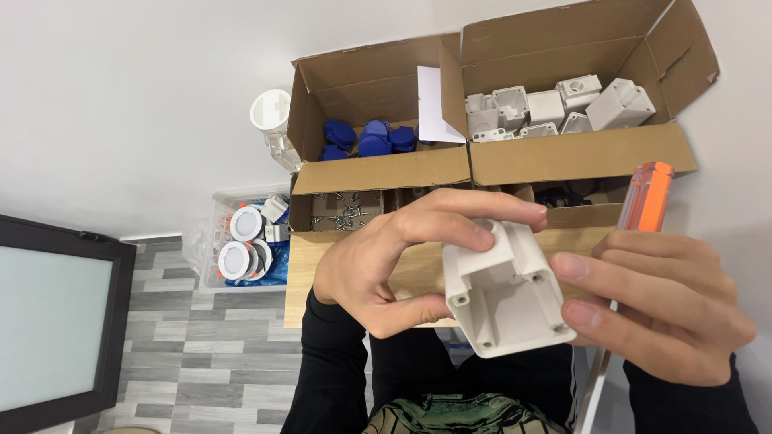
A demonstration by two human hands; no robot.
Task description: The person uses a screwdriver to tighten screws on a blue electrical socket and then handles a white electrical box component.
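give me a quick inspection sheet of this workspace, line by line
surface: light wooden bench top, mostly covered by boxes
job's things: open white plastic housing held up in front of the bench; screwdriver with an orange handle
clutter: cardboard box of blue parts; cardboard box of white housings; tray of loose screws; clear bin of round white fittings on the floor
hands: left hand grips the housing; right hand steadies its other side and holds the screwdriver
cables: nothing seen
surroundings: white wall, grey plank floor, dark-framed panel at the left
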